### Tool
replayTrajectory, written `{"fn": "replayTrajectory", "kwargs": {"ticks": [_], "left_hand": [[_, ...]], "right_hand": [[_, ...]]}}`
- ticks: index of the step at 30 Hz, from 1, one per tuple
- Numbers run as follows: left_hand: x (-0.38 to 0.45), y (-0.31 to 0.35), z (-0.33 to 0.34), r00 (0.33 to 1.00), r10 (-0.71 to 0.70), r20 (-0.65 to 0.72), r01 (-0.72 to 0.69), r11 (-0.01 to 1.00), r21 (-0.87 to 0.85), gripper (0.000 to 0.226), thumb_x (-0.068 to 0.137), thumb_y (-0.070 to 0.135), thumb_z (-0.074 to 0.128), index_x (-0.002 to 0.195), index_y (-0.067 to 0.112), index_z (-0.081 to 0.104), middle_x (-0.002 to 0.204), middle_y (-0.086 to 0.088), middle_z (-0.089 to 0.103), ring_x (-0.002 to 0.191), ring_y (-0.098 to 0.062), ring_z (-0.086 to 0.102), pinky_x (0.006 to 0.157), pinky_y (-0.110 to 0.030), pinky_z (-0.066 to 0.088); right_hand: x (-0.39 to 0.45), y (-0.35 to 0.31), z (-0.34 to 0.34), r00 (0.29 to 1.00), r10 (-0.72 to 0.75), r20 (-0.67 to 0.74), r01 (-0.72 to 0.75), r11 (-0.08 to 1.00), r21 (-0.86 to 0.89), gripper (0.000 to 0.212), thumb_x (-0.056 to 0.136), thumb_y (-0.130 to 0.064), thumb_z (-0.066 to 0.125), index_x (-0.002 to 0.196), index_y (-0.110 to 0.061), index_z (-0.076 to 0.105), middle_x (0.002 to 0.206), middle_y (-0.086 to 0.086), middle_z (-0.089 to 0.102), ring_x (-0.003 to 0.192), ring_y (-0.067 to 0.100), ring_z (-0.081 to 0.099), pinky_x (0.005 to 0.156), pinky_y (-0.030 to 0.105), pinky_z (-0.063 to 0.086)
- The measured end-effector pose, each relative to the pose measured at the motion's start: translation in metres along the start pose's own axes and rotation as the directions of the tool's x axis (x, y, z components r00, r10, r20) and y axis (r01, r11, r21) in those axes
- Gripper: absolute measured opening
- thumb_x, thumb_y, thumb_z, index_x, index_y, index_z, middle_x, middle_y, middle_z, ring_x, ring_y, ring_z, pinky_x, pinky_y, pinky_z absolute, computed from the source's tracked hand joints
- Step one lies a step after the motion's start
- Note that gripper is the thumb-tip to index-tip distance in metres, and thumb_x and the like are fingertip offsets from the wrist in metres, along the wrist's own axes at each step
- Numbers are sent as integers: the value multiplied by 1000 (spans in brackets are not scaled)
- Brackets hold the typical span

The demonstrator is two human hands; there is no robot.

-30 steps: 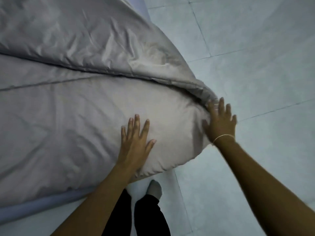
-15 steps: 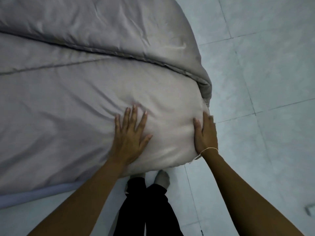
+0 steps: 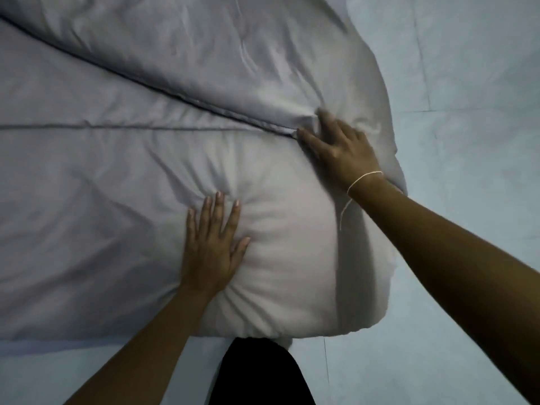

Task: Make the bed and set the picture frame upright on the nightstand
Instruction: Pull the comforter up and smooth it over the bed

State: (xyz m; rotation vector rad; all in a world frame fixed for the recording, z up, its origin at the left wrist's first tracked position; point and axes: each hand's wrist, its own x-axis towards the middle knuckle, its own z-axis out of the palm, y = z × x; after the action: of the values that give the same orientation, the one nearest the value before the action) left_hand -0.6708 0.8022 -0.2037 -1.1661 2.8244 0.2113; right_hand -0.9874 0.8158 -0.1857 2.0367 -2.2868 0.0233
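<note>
— Hands apart: left hand (image 3: 211, 252) flat on the duvet (image 3: 117, 200) at the bed's corner, right hand (image 3: 340, 147) spread at the fold.
— Risk?
— Pressing could bunch fresh creases. Picture frame isn't in sight.
</note>
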Motion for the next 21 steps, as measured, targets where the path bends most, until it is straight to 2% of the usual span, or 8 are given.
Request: {"fn": "replayTrajectory", "kwargs": {"ticks": [2,5,8,10,12,15,18,21], "left_hand": [[3,-2,-1,1000,7,-8,-7,1000,-8,65,95,52,28,149,16,25,157,-15,17,146,-31,15,116,-53,15],[3,-3,-1,1000,8,-17,-9,1000,-15,64,96,51,31,149,16,27,157,-14,20,145,-30,16,116,-54,17],[3,-5,-1,1000,18,-17,-18,1000,-15,64,95,50,34,149,16,28,156,-14,20,145,-31,17,115,-55,17],[6,-4,-2,1000,13,-18,-14,1000,-11,64,94,49,36,148,16,29,156,-15,21,145,-32,18,115,-56,16],[9,-2,-2,1000,-8,-19,8,1000,-19,64,91,46,40,147,16,32,155,-16,23,144,-33,20,114,-58,16],[24,9,-3,997,-50,-52,47,998,-48,61,91,41,40,146,15,35,154,-18,26,142,-35,24,112,-62,15],[58,20,-9,993,-86,-78,80,994,-79,61,92,43,37,147,17,31,155,-17,23,143,-34,22,112,-62,11],[83,31,-12,997,-57,-49,54,997,-57,63,95,49,33,149,17,26,157,-15,19,144,-34,17,113,-60,8]], "right_hand": [[7,41,-5,999,-16,29,16,1000,-7,43,96,-20,46,139,-23,47,122,24,58,90,44,60,61,51,54],[17,110,-17,965,246,88,-243,969,-36,57,92,-18,59,144,-27,37,119,27,50,99,50,51,73,58,50],[22,165,-35,739,637,218,-644,763,-47,55,92,-42,56,141,-24,39,126,30,46,115,53,45,92,58,43],[25,172,-40,600,739,306,-763,643,-57,58,93,-36,55,144,-17,36,141,29,36,130,50,34,107,57,35],[21,149,-33,670,669,322,-708,706,9,62,95,-35,49,150,-17,26,154,26,20,137,48,24,113,55,27],[-7,72,-14,831,510,221,-548,821,164,65,95,-50,36,149,-15,30,155,25,21,139,44,27,112,55,28],[-49,-23,0,873,402,275,-474,833,286,62,98,-53,29,152,-25,20,160,14,14,146,36,15,114,55,18],[-92,-62,11,827,461,320,-550,781,296,60,98,-56,19,153,-34,7,162,3,4,150,24,1,119,50,6]]}}
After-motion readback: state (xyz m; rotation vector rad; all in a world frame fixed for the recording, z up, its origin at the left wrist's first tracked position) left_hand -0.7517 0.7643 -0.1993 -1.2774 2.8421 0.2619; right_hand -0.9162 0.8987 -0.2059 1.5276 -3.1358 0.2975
